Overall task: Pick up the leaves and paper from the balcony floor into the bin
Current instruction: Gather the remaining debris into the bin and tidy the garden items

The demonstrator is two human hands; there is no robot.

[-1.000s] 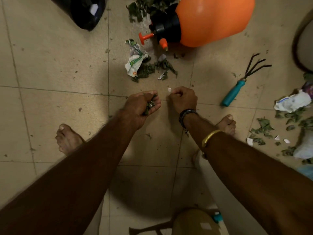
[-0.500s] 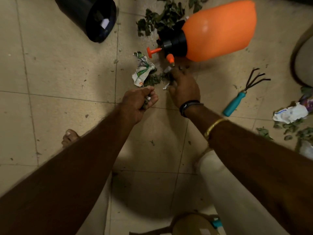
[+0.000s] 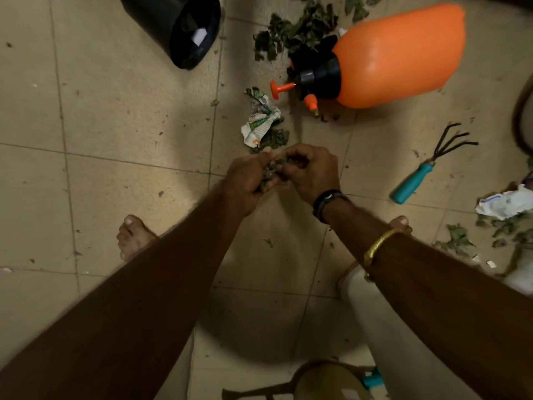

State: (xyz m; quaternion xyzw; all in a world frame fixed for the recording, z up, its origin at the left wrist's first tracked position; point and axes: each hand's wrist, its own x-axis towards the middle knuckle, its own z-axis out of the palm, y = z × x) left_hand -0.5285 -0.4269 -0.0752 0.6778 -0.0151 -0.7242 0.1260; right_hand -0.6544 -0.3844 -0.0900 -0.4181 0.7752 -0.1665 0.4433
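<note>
My left hand grips a clump of dried leaves above the tiled floor. My right hand pinches more leaves against that clump, so the two hands meet. Just beyond them lies a crumpled printed paper with a few leaves beside it. The black bin lies on its side at the top left, its mouth facing me, with a white scrap inside. A larger leaf pile sits behind the sprayer. More leaves and a crumpled white paper lie at the right.
An orange pressure sprayer lies on the floor at the upper right. A hand rake with a teal handle rests right of my hands. My bare feet stand on the tiles. A round stool is at the bottom edge.
My right hand drew back from the leaves near the sprayer nozzle and came to my left hand, bringing leaves to the clump. The view shifted slightly down.
</note>
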